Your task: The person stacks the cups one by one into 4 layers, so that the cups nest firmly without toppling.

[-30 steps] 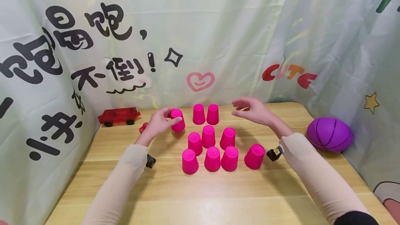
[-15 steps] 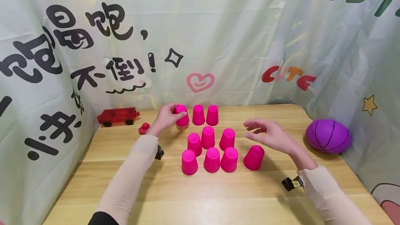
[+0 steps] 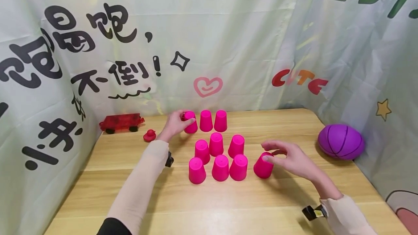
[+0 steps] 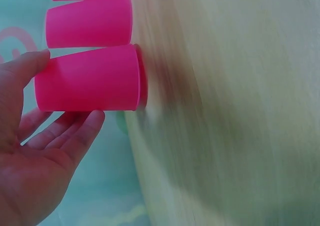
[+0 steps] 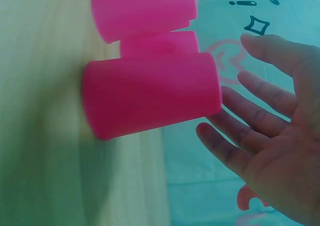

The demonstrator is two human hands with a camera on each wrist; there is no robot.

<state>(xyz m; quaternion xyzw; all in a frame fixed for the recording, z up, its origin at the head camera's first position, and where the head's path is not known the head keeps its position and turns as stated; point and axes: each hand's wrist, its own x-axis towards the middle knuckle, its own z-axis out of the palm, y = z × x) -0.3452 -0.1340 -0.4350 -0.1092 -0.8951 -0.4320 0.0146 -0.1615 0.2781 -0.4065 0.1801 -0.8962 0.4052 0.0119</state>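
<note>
At the back left of the table, my left hand [image 3: 175, 124] holds an upside-down pink cup [image 3: 191, 125] between thumb and fingers. In the left wrist view the thumb lies at this cup's narrow end [image 4: 90, 80], with the fingers along its other side. Two more upside-down pink cups stand in line to its right, the nearer one [image 3: 206, 121] close beside it. My right hand [image 3: 295, 159] is spread around the top of the rightmost pink cup [image 3: 262, 168]. From the right wrist, its thumb and fingers [image 5: 222, 148] look straight and not closed on that cup [image 5: 150, 93].
More upside-down pink cups stand mid-table, including a middle one [image 3: 216, 144] and a front one [image 3: 220, 168]. A red toy car [image 3: 121, 123] and a red toy duck [image 3: 150, 135] sit at the left. A purple ball [image 3: 341, 141] lies right. A printed curtain [image 3: 241, 46] hangs behind.
My left hand has carried its cup right and back, into line with the two back cups. The right hand has come down and forward from the back to the rightmost cup.
</note>
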